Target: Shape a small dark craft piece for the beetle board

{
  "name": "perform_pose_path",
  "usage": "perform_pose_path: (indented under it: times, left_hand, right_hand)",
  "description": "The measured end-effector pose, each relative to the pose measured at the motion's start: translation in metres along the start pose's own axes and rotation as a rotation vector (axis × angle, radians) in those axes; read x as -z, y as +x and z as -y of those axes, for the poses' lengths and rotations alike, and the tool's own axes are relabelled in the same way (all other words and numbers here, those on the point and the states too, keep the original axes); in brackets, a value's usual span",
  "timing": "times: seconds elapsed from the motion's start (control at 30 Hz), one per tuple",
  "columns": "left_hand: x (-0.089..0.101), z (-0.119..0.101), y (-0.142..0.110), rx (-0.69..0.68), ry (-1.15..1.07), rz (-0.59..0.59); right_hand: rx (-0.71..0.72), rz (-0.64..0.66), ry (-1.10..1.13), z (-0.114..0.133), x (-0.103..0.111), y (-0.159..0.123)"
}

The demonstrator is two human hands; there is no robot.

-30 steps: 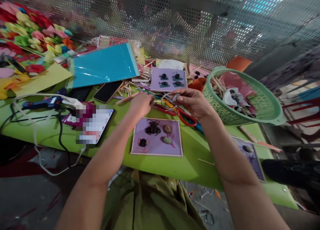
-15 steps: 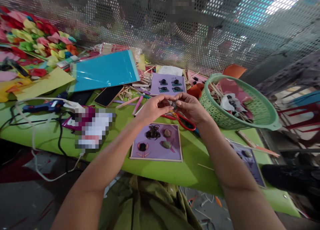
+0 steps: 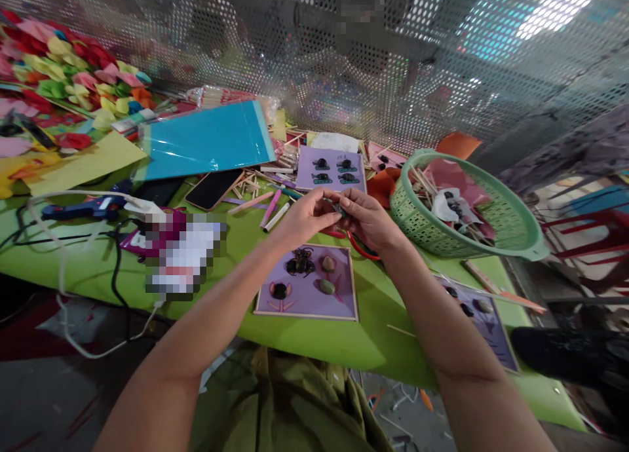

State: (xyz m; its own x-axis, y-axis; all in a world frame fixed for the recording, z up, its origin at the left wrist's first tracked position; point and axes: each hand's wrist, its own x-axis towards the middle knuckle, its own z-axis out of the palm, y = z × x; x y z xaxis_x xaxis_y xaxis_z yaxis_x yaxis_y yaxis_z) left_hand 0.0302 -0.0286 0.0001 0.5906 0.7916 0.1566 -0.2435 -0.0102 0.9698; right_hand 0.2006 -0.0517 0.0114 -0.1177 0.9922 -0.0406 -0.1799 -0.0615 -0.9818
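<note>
My left hand [image 3: 314,215] and my right hand [image 3: 366,219] meet above the table, fingertips pinched together around a small dark pebble-like piece [image 3: 343,211]. Fingers cover most of it. Just below them lies a purple card [image 3: 307,301] with a thin wooden frame. On that card are a dark beetle-like figure [image 3: 300,262], a brown stone [image 3: 327,263], a greenish stone [image 3: 326,286] and a black stone [image 3: 279,291] with pink paper pieces around it. Red-handled scissors [image 3: 363,247] lie partly hidden under my right hand.
A green basket [image 3: 417,223] of sticks and scraps stands at right, near a second purple card [image 3: 496,334]. Behind my hands is another purple card [image 3: 331,157] with dark stones. Markers [image 3: 276,217], a phone [image 3: 213,188], a blue sheet [image 3: 206,141] and cables [image 3: 61,275] lie left.
Both hands stay together, with the fingers shifted slightly around the small piece. My right hand has moved a little left. The cards and basket show only a slight shift of view.
</note>
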Motion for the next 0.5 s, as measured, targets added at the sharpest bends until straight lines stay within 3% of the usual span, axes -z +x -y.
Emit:
perform_pose_path:
  times: [0.5]
  left_hand:
    - [-0.0012,-0.0039,-0.0027,0.008,0.002,-0.017]
  right_hand:
    - [0.08,-0.095,-0.022,-0.0039,-0.0071,-0.0012]
